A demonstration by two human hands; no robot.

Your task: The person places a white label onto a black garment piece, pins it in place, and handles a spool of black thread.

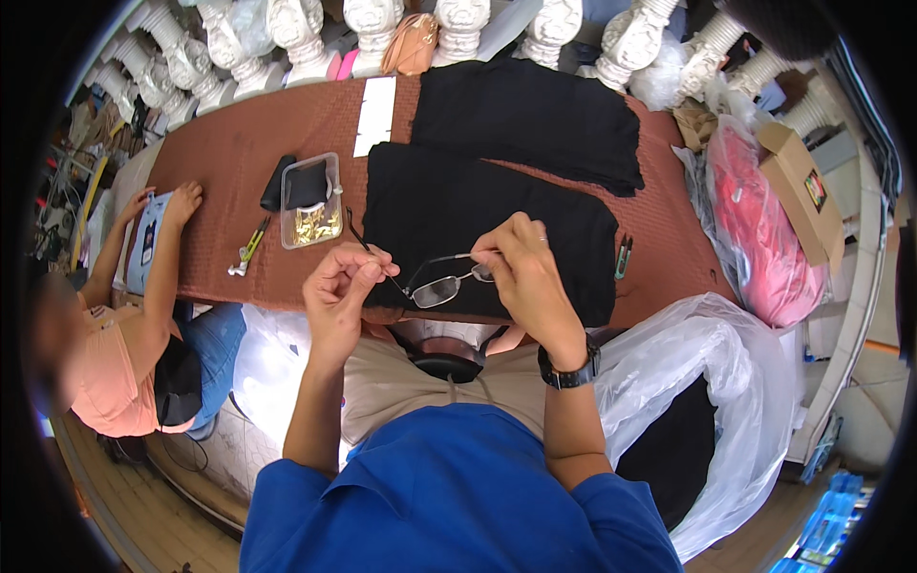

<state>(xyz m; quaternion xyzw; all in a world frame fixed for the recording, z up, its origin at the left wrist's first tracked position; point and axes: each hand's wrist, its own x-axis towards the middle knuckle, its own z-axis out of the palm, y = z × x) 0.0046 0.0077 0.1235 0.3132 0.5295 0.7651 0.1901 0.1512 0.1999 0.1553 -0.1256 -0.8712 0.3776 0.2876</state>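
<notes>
The glasses are held over the black cloth. One temple is pinched by the left grip; the opposite side is pinched by the right grip. Probably light and easily bent, they should be grasped by the frame, lenses untouched.

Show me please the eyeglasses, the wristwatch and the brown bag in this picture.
Eyeglasses (437, 292): head view, the point lies on the left lens as pictured.
Wristwatch (571, 378): head view, on the black strap.
Brown bag (410, 48): head view, on the middle of its body.
</notes>
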